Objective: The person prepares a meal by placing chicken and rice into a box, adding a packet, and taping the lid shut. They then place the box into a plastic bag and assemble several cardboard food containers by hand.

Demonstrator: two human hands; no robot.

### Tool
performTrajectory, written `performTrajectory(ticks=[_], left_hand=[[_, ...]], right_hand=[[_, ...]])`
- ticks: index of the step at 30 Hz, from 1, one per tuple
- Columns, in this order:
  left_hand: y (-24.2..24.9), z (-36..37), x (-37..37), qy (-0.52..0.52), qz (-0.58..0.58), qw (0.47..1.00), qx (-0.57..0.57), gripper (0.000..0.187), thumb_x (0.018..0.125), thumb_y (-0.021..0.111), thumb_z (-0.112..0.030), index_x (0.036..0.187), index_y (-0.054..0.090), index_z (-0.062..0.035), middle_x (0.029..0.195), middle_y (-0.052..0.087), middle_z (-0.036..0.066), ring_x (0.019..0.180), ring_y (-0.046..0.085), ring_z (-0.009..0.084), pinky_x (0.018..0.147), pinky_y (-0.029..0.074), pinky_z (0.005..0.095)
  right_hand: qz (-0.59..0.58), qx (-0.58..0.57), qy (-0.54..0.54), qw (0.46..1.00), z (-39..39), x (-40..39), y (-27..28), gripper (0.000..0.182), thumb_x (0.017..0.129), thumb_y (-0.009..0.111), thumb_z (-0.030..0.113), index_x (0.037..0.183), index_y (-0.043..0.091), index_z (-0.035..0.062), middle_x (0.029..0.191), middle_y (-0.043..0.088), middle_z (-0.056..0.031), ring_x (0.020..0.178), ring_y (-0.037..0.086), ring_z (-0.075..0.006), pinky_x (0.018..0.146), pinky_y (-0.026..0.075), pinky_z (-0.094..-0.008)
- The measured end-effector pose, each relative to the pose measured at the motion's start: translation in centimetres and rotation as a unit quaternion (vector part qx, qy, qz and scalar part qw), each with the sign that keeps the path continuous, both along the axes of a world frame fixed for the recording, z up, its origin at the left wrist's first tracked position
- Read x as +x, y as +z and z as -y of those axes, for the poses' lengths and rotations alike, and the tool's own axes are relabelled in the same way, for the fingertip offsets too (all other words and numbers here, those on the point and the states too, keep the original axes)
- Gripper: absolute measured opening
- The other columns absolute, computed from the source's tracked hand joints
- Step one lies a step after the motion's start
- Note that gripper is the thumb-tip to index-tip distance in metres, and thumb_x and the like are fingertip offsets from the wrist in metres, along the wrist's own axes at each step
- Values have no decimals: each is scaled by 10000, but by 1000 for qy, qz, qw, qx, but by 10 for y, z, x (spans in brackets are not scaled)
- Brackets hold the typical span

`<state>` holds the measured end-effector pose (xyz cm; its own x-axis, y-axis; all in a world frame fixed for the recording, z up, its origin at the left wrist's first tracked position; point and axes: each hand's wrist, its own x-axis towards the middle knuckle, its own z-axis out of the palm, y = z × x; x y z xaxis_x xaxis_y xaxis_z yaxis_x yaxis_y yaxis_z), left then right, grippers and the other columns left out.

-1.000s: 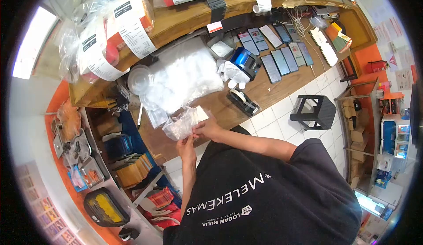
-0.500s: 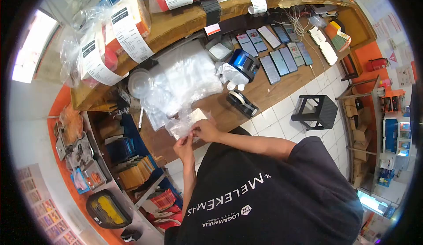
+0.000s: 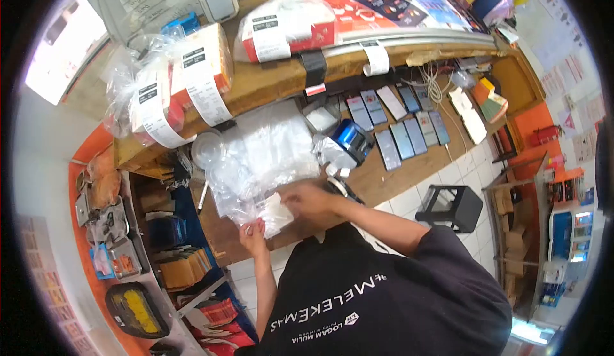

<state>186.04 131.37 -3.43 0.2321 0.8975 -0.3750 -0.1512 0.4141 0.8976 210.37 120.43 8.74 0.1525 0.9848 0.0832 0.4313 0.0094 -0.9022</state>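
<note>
My left hand [image 3: 254, 231] pinches the near edge of a clear plastic bag [image 3: 259, 210] on the wooden desk. A white, paper-like piece [image 3: 276, 214] lies in or on that bag. To the right of it, my right hand [image 3: 310, 201] is apart from the bag's near edge, its fingers smeared by motion. A black tape dispenser [image 3: 345, 189] stands just beyond my right wrist, partly hidden by my forearm. Behind both hands spreads a stack of clear plastic bags [image 3: 268, 145].
Clear round plastic lids [image 3: 208, 150] lie left of the stack. A blue and black device [image 3: 352, 140] stands right of it, near several phones [image 3: 388, 150]. Bagged boxes with receipts [image 3: 203, 78] sit on the raised shelf. A black stool [image 3: 449, 207] stands on the tiles.
My right hand has left the bag's near edge and moved right, toward the tape dispenser. My left hand still pinches the bag. The view has tilted up.
</note>
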Motion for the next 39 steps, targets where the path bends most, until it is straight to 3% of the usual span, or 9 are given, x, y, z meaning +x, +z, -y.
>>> performTrajectory(ticks=[3,5,7,13,16,26,30,35,39], left_hand=[[51,8,-17,-65,-68,995,-25,202,970,658,-173,1007,525,-25,883,691,151,771,686,193,721,593,310],[57,20,-36,-85,-120,989,-20,200,973,659,-201,959,557,-30,847,676,119,732,671,173,705,592,303],[53,42,-54,-81,-143,986,-25,193,971,661,-204,930,584,-32,821,664,92,711,658,157,698,590,296],[58,151,-70,-14,-133,989,-67,80,930,673,-74,960,617,-25,851,680,86,759,656,154,737,584,291],[67,217,-55,-29,-166,983,-70,105,912,679,-35,992,613,-20,892,690,97,781,668,168,756,586,300],[81,338,-21,-30,-218,967,-129,203,912,674,-49,1087,597,17,945,704,116,829,702,198,756,577,299],[101,327,4,-20,-208,975,-75,217,918,682,-71,1095,598,22,921,697,106,832,701,198,762,575,288],[132,294,54,-85,-203,975,19,194,933,681,-85,1079,612,23,896,683,78,832,669,154,783,544,272],[160,265,101,-179,-209,959,65,190,944,680,-107,1074,618,16,899,678,60,847,661,134,808,521,270]], right_hand=[[-25,-42,-150,987,-3,99,-17,196,924,623,149,1038,701,10,937,724,-138,845,692,-229,794,538,-364],[153,64,-216,962,-4,175,-44,206,926,607,135,1064,687,5,957,698,-181,842,670,-308,769,533,-411],[296,-30,-273,915,-4,228,-50,383,944,593,260,1291,595,98,1101,586,-274,1026,566,-434,872,467,-531],[386,-80,-248,885,-15,297,-66,501,969,492,434,1358,575,130,1286,551,-285,1208,515,-448,1000,430,-554],[334,-125,-207,911,-25,310,-73,519,971,498,440,1454,483,250,1435,339,-343,1272,405,-562,1040,420,-569],[285,-152,-229,918,-27,316,-83,556,979,473,441,1452,470,149,1436,444,-276,1330,435,-431,1077,398,-530],[-29,56,-342,937,26,307,-75,341,917,583,141,1242,601,41,1225,606,-220,1137,583,-344,915,488,-436],[19,285,-438,852,107,261,90,289,874,644,49,1160,620,13,1133,639,-129,1062,597,-253,896,463,-346],[-136,271,-391,869,89,262,132,329,869,732,123,1150,618,-2,1048,665,-90,946,601,-163,814,469,-301]])
